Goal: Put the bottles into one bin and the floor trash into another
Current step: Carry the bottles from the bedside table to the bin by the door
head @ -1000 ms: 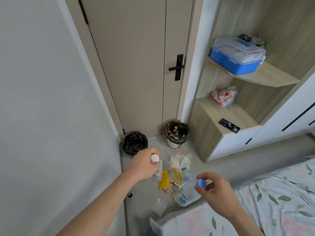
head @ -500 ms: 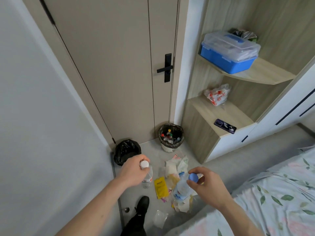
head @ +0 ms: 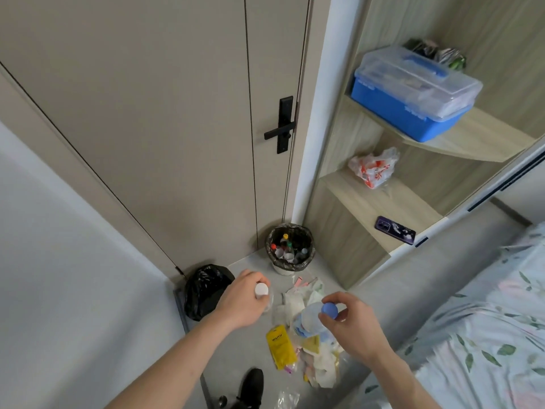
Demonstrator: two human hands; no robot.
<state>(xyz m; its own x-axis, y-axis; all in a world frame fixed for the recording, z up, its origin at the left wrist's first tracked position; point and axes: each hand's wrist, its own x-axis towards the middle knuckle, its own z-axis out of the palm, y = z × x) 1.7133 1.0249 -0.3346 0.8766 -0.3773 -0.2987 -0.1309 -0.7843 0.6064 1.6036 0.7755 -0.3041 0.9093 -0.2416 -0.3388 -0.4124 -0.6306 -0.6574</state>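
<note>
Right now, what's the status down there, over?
Left hand grips white-capped bottle; right hand grips blue-capped bottle. Bottle bin ahead by door, partly filled. Floor trash lies between.

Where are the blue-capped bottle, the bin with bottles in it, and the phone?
blue-capped bottle (head: 329,309), head view, on its blue cap
bin with bottles (head: 306,262), head view, on its bag-lined rim
phone (head: 395,230), head view, on its back
</note>
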